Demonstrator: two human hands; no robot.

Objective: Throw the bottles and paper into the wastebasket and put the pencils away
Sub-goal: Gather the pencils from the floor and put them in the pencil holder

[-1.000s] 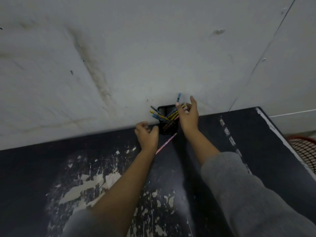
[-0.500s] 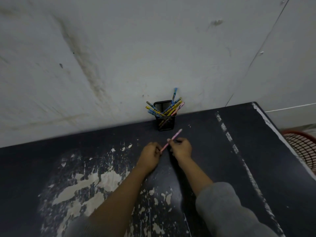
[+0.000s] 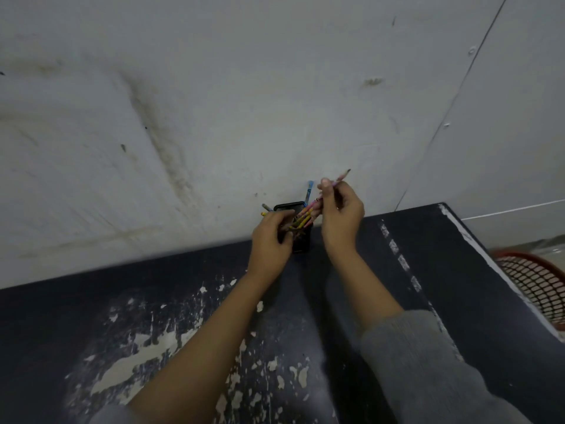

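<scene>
Both hands (right (image 3: 342,215) gripping pink pencil (image 3: 341,177)) risen to holder (image 3: 301,244).

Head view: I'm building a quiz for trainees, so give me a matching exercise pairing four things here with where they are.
Things:
1. pink pencil
2. black mesh pencil cup
3. red wire wastebasket
4. left hand

Places:
A. past the table's right edge
B. pinched in the right hand
C. against the wall
D. at the cup's left side

Pairs: 1-B, 2-C, 3-A, 4-D

Pencil holder (image 3: 301,244) half hidden behind left hand (image 3: 269,243); wastebasket (image 3: 539,283) cut off.
</scene>
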